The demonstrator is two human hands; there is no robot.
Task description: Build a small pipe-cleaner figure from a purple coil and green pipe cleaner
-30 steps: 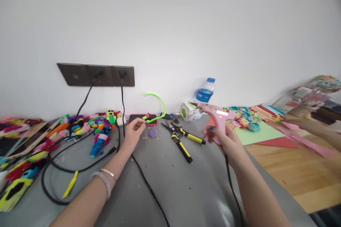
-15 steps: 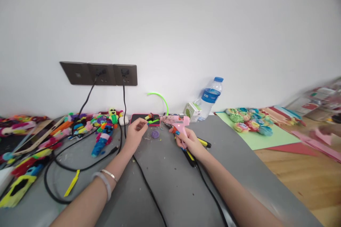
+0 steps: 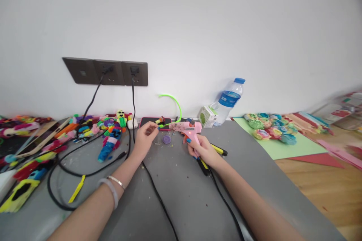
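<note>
The left hand [image 3: 146,137] pinches one end of a green strip [image 3: 180,110], which bows toward two o'clock; at three o'clock the right hand [image 3: 204,150] wraps round a pink glue gun [image 3: 191,129]. Its nozzle is beside the strip — whether glue is on or left to apply, I cannot tell.

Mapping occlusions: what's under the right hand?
Two yellow-and-black handles poke out from under the right hand, which grips the pink glue gun. Where those handles lead is covered by hand and gun, so can't be seen.
</note>
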